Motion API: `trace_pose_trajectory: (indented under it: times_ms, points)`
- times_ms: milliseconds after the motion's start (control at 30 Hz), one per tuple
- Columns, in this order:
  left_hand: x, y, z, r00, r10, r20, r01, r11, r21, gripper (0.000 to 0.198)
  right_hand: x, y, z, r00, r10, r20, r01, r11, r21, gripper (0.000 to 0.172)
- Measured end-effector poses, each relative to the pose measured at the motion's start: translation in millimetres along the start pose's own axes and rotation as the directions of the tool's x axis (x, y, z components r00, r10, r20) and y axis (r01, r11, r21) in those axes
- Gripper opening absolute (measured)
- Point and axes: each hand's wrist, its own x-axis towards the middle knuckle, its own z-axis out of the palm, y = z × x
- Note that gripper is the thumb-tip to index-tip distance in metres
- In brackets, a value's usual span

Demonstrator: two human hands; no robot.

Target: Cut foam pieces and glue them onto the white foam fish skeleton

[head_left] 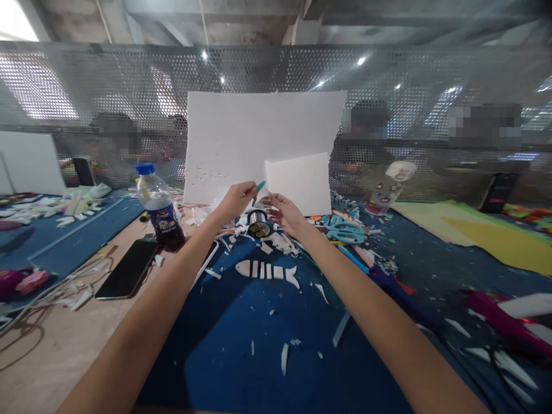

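Observation:
My left hand [236, 201] reaches to the back of the mat with its fingers closed on a small teal piece [260, 186], whose kind I cannot tell. Close beside it, the thumb and fingertips of my right hand [286, 214] are pinched together. What they hold, perhaps something thin and clear, is too small to make out. Just below and between both hands stands a spool of clear line [258, 225] with a black and gold label. Nearer to me, a flat white foam fish [266, 271] cut into several separate pieces lies on the blue mat [241, 356].
A cola bottle [160, 213] and a phone [128, 269] are on the left. Blue scissors [345, 232] and foam scraps [282, 242] lie behind the fish. White foam boards [233, 132] lean at the back. Yellow sheets [478, 230] and a purple tool [504, 322] are on the right.

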Motion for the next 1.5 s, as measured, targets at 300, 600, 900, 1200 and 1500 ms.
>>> trace_pose_trajectory:
  times_ms: [300,600,900,1200,1500]
  points:
    - [5,3,-14.3,0.993,-0.084,-0.084,0.069,0.984,-0.164,0.023,-4,-4,2,0.996,-0.062,0.061,0.060,0.998,0.034,0.023]
    - [7,4,-22.5,0.979,-0.124,-0.160,0.077,0.959,-0.272,0.022,-3,0,-2,0.967,-0.083,0.241,0.065,0.994,0.083,0.025]
    - [8,4,-22.6,0.961,-0.188,-0.202,0.105,0.926,-0.363,0.021,-6,-5,-3,0.928,-0.044,0.370,0.019,0.997,0.072,0.029]
    - [8,-3,-23.5,0.935,-0.290,-0.206,0.141,0.834,-0.534,0.020,-5,-4,-5,0.932,-0.057,0.358,0.049,0.998,0.030,0.022]
    - [5,-1,-24.1,0.929,-0.333,-0.163,0.097,0.643,-0.760,0.028,7,14,-6,0.985,-0.070,0.157,0.075,0.997,-0.027,0.025]
